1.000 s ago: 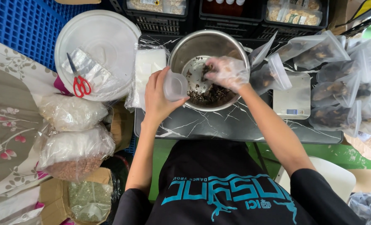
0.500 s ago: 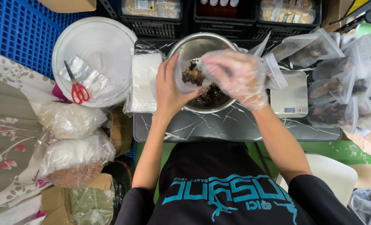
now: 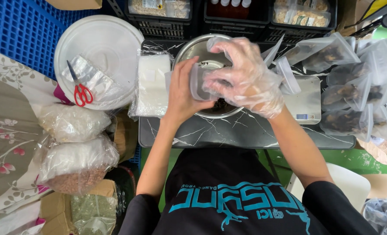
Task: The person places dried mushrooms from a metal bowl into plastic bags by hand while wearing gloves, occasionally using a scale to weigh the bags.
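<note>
A bare left hand (image 3: 182, 93) holds a small clear plastic cup (image 3: 198, 82) over a steel bowl (image 3: 193, 50) of dark dried bits on a marbled surface (image 3: 228, 132), fingers wrapped round its side. The right hand (image 3: 245, 78), in a loose clear glove, hovers at the cup's mouth with fingers half spread, gripping nothing visible. The cup looks light, thin and easily crushed, so a gentle grip round its wall seems best; the glove may be slippery.

That bowl (image 3: 193, 50) is looking like shiny brushed metal, the tabletop (image 3: 228, 132) is showing glossy dark marble veining, and the glove (image 3: 245, 78) is looking like thin crinkly clear plastic.
</note>
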